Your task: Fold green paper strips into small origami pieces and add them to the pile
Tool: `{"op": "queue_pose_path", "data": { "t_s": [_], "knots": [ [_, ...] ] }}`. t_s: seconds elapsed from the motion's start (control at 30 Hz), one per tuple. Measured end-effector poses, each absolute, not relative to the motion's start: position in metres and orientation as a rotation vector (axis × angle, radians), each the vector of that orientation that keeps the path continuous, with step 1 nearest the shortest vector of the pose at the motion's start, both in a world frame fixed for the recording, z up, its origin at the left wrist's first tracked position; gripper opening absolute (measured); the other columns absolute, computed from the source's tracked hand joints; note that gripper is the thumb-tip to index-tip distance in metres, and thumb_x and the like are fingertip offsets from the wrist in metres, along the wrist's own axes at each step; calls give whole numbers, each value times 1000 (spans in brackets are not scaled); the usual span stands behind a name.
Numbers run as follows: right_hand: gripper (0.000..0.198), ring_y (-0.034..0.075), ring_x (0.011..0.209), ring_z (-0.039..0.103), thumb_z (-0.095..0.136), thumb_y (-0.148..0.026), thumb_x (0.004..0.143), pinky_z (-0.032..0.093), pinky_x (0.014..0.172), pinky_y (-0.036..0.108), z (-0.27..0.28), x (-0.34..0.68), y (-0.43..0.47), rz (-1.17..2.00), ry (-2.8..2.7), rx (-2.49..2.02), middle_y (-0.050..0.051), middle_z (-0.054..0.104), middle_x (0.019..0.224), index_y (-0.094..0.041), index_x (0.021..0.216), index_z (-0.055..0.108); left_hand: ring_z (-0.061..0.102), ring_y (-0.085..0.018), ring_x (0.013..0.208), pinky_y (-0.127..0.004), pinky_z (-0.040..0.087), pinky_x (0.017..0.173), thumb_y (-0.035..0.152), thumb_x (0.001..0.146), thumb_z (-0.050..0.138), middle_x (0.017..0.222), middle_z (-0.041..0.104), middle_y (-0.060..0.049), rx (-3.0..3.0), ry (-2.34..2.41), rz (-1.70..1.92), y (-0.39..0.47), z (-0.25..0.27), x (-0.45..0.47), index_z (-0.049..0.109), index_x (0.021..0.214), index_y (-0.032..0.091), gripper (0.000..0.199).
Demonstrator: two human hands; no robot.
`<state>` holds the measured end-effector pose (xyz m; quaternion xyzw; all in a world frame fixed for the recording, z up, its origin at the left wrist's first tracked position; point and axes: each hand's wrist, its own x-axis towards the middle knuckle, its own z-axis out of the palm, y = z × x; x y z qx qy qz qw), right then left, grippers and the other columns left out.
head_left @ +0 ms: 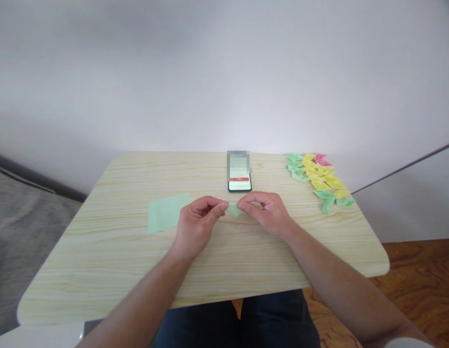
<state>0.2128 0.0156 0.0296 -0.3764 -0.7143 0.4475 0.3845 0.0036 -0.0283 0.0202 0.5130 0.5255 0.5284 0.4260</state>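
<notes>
Between my two hands is a small folded piece of green paper (233, 209), held just above the middle of the table. My left hand (202, 220) pinches its left end between thumb and forefinger. The right end is pinched in the same way by my right hand (266, 211). My fingertips cover both ends, so only the middle of the paper shows, with a point facing down. Left of my left hand lies a flat green sheet of paper (166, 213), partly hidden behind that hand.
A phone (239, 183) with its screen lit lies beyond my hands, near the wall. At the right of the pale wooden table (112, 261) sit several folded paper pieces: green (296, 169), yellow (321, 176) and pink (321, 159). The wall (224, 77) borders the table's far edge.
</notes>
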Motion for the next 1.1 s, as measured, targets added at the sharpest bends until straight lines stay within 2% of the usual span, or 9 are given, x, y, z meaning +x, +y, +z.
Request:
{"op": "queue_pose_path", "data": {
  "t_s": [0.53,0.87,1.1],
  "knots": [
    [26,19,81,73,68,-45,93,56,74,29,30,214,15,1163,-1873,-977,2,80,88,-23,90,82,59,-14,70,-26,45,64,41,77,84,78,70,-1,1159,1276,1346,-25,18,2,75,82,19,24],
    [28,20,87,74,63,-44,97,57,77,29,30,214,16,1204,-1884,-972,3,80,92,-24,92,81,59,-14,74,-26,46,70,38,79,83,80,70,-1,1169,1283,1428,-24,19,3,74,83,19,21],
    [27,19,85,72,63,-42,98,55,78,29,31,214,16,1181,-1902,-943,3,79,90,-22,91,79,54,-14,67,-27,38,60,40,76,84,73,65,0,1155,1267,1301,-26,21,1,73,84,20,25]
  ]
}}
